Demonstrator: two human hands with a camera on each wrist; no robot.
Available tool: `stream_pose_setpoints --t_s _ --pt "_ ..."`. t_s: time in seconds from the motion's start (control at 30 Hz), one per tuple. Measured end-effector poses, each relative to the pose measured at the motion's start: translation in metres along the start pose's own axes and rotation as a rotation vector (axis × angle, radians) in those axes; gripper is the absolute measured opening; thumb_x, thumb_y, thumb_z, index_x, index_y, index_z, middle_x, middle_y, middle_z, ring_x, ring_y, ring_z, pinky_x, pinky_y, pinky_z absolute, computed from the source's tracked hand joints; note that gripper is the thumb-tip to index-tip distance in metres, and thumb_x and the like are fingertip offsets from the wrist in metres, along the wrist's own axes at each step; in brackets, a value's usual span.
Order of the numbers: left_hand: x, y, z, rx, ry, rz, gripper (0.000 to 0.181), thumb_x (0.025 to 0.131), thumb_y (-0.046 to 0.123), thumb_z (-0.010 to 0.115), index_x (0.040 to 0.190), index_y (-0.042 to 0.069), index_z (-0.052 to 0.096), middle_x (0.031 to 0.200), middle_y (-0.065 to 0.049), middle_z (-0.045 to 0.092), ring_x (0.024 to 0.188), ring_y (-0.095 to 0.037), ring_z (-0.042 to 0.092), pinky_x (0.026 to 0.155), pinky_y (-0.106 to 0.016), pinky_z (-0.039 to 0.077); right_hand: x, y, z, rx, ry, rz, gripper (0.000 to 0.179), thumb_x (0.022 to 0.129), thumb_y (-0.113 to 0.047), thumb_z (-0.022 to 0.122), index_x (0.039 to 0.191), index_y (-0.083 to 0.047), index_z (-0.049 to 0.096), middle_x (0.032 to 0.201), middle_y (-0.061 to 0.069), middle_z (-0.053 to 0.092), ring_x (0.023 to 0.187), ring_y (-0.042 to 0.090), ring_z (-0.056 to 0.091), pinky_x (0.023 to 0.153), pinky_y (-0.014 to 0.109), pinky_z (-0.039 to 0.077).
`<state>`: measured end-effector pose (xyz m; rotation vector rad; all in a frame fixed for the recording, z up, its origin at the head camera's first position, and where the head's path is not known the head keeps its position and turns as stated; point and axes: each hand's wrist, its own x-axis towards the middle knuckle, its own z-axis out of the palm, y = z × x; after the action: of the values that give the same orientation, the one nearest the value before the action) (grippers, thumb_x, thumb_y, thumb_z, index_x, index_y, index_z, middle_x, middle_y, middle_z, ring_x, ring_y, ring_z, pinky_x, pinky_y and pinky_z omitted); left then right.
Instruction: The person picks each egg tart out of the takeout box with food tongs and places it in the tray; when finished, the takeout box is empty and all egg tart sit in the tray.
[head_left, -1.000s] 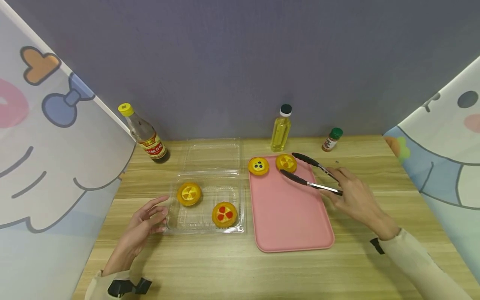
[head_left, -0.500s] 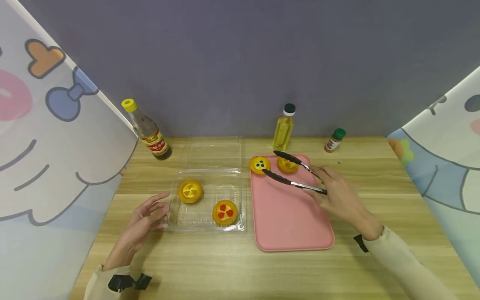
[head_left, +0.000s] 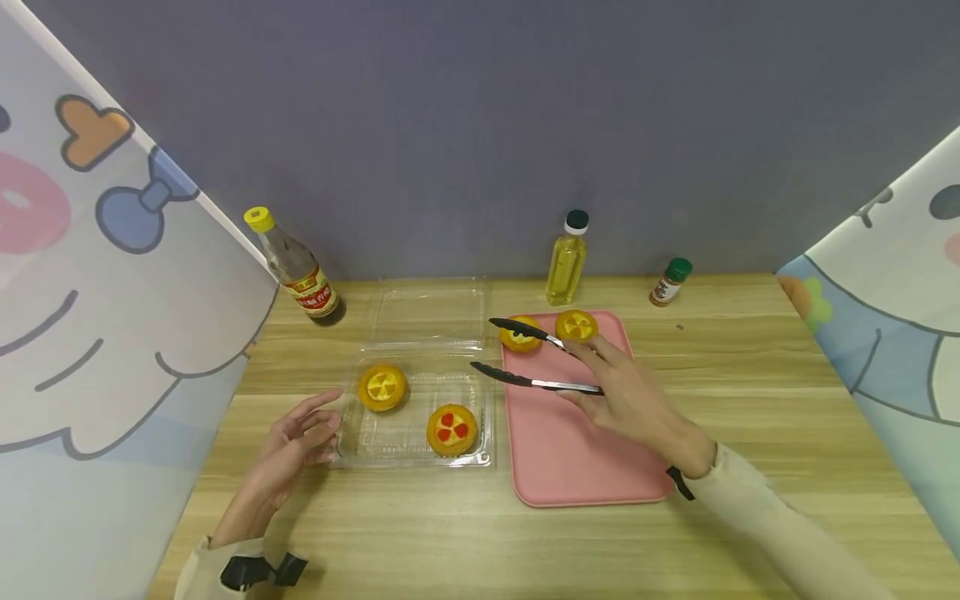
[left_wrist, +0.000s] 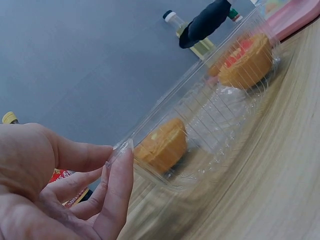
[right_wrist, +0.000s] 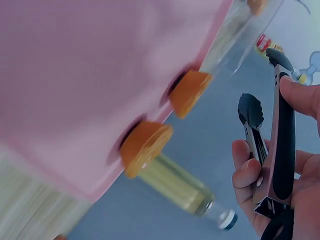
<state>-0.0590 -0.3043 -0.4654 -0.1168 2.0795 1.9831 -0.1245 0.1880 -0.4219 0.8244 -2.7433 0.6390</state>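
Observation:
My right hand point(head_left: 626, 400) grips black-tipped metal tongs point(right_wrist: 282, 135), their arms spread apart with nothing between the tips. In the head view the tongs reach over the left edge of a pink tray point(head_left: 592, 458). Two egg tarts sit at the tray's far end: one with blue dots point(head_left: 522, 340), partly hidden by a tong arm, and one with yellow wedges point(head_left: 577, 325). My left hand point(head_left: 296, 442) pinches the left rim of a clear plastic box point(left_wrist: 200, 120) between thumb and finger. Inside are a yellow-wedge tart point(head_left: 382, 387) and a red-heart tart point(head_left: 452, 430), set apart.
The box's clear lid point(head_left: 429, 312) lies folded back behind it. Along the rear stand a yellow-capped sauce bottle point(head_left: 303, 275), an oil bottle point(head_left: 566, 267) and a green-capped spice jar point(head_left: 667, 283). A grey wall rises behind the wooden table point(head_left: 420, 533).
My right hand has carried the opened tongs leftward, away from the yellow-wedge tart on the tray and toward the box. My left hand stays at the box's rim.

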Motion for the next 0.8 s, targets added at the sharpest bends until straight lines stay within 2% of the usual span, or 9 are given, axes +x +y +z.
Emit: stream_pose_setpoints --t_s 0.07,0.13,0.3,0.4,0.63,0.73,0.8 --pt "0.000 0.000 0.000 -0.002 0.006 -0.002 0.054 0.107 0.015 0.060 0.157 0.006 0.041 0.106 0.008 0.064 0.084 -0.003 0.063 0.067 -0.023 0.061 0.004 -0.006 0.004 0.009 -0.003 -0.016 0.073 0.086 -0.036 0.087 0.149 -0.014 0.056 0.139 0.009 0.060 0.090 0.020 0.063 0.067 0.033 0.054" --pt "-0.001 0.000 0.001 -0.003 0.009 -0.004 0.054 0.107 0.016 0.060 0.157 0.006 0.041 0.107 0.008 0.064 0.084 -0.003 0.063 0.067 -0.023 0.061 0.007 -0.011 0.008 0.008 -0.010 -0.024 0.073 0.086 -0.035 0.087 0.150 -0.015 0.056 0.136 0.007 0.060 0.091 0.019 0.062 0.070 0.034 0.055" --pt "-0.001 -0.001 0.001 0.000 0.012 -0.005 0.053 0.107 0.016 0.060 0.157 0.007 0.042 0.108 0.008 0.065 0.084 -0.004 0.063 0.067 -0.023 0.061 0.013 -0.024 0.016 0.001 -0.025 -0.040 0.072 0.085 -0.035 0.088 0.148 -0.017 0.056 0.123 0.002 0.059 0.083 0.015 0.057 0.062 0.028 0.052" --pt "-0.002 -0.002 0.001 0.002 0.008 -0.004 0.053 0.107 0.016 0.060 0.157 0.007 0.042 0.108 0.008 0.064 0.084 -0.004 0.063 0.066 -0.022 0.061 0.016 -0.031 0.021 0.007 -0.035 -0.062 0.073 0.086 -0.038 0.086 0.149 -0.018 0.055 0.125 0.002 0.058 0.083 0.015 0.059 0.062 0.029 0.054" --pt "-0.002 -0.002 0.000 -0.001 0.001 0.008 0.052 0.108 0.015 0.059 0.156 0.007 0.042 0.108 0.008 0.066 0.084 -0.003 0.063 0.067 -0.022 0.061 0.024 -0.048 0.029 0.015 -0.073 -0.103 0.077 0.090 -0.043 0.082 0.155 -0.019 0.050 0.144 0.007 0.057 0.106 0.020 0.067 0.072 0.039 0.061" --pt "-0.001 -0.002 -0.001 -0.005 -0.002 0.014 0.051 0.108 0.014 0.058 0.156 0.007 0.043 0.108 0.007 0.066 0.084 -0.003 0.063 0.067 -0.023 0.061 0.027 -0.054 0.033 0.005 -0.079 -0.121 0.075 0.089 -0.044 0.082 0.153 -0.016 0.053 0.136 0.006 0.061 0.102 0.019 0.067 0.069 0.037 0.060" --pt "-0.001 -0.002 0.000 -0.006 -0.003 0.013 0.051 0.108 0.015 0.058 0.156 0.006 0.043 0.108 0.007 0.066 0.084 -0.003 0.063 0.067 -0.023 0.061 0.029 -0.057 0.036 0.007 -0.086 -0.134 0.074 0.088 -0.044 0.083 0.150 -0.014 0.055 0.127 0.004 0.062 0.093 0.015 0.065 0.064 0.032 0.058"
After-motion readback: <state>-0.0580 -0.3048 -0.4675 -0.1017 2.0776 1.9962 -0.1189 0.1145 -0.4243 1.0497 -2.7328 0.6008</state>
